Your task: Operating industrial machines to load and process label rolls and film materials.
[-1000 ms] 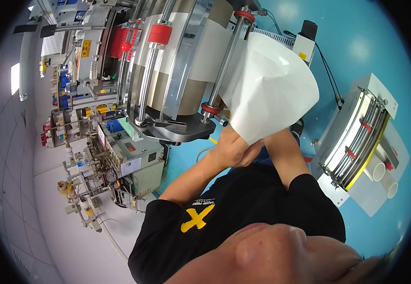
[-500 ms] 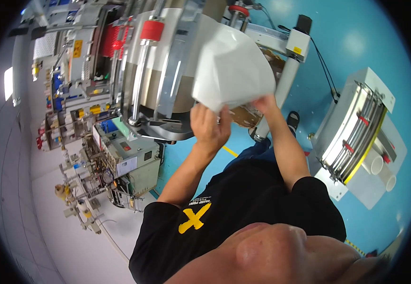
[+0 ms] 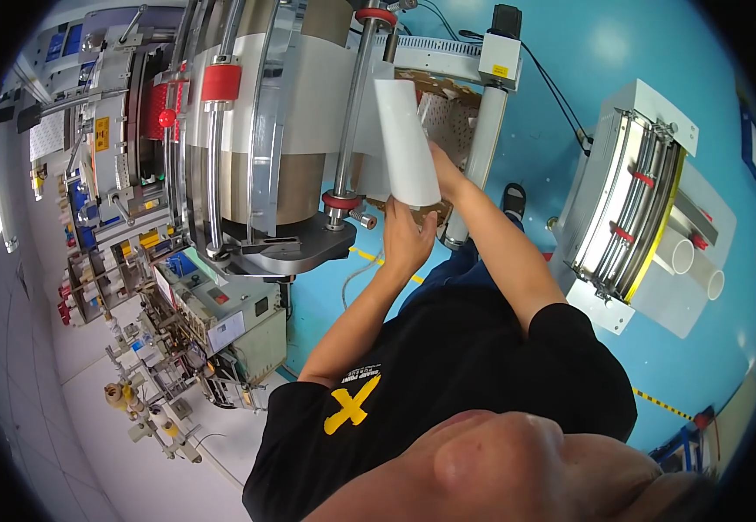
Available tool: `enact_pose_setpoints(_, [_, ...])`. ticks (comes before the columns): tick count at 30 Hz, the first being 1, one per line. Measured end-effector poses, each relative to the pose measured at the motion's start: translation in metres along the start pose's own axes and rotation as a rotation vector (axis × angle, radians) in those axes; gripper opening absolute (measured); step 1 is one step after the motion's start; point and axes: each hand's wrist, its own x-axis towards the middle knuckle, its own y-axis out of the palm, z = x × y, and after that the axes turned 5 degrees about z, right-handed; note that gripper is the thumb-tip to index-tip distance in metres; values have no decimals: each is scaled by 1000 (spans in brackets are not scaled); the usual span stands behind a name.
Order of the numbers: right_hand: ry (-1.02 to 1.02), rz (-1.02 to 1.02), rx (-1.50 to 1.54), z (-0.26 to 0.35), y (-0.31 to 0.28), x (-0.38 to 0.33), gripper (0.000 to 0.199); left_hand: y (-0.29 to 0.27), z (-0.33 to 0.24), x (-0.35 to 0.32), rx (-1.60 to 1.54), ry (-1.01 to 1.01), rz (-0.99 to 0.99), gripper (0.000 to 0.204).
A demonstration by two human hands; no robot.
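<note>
A white sheet [image 3: 408, 148] of paper or film is folded over into a narrow, curved strip in front of me, beside the machine's metal drum [image 3: 301, 178]. At the strip's bottom edge is my left hand [image 3: 408, 240], holding the sheet, with its thumb out to the right and some fingertips behind the material. Higher up, my right hand [image 3: 448, 177] grips the right edge; its fingers are partly hidden by the sheet. A chrome rod [image 3: 354, 117] with red collars stands just left of the sheet. More white material [image 3: 313, 96] wraps the drum.
A white roller [image 3: 482, 143] and a brown carton [image 3: 456, 113] lie beyond my hands. On the right is a curved metal roller unit [image 3: 626, 204] with white tubes [image 3: 678, 255] beside it. A grey-green machine [image 3: 247, 317] stands at left. A dark base plate [image 3: 291, 257] juts out under the drum.
The broad white sheet has been folded or turned into a narrow strip. Both hands have moved with it, my right hand to the left and my left hand slightly right and nearer. The view has shifted.
</note>
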Motion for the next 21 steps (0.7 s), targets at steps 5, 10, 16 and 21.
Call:
enact_pose_setpoints(5, [-112,241,215,-87,-51,14,43,27,34,8,-199,-250,46,71])
enact_pose_setpoints(10, [407,-156,587,-105,-18,27,40,22,17,36,-454,-395,31,78])
enact_pose_setpoints(16, [377,-269,762,-113,-15,58,37,28,25,21,-636,-331,86,61])
enact_pose_setpoints(21, [367,-336,875,-127,-7,94,35,21,56,-26,-720,-413,137,50])
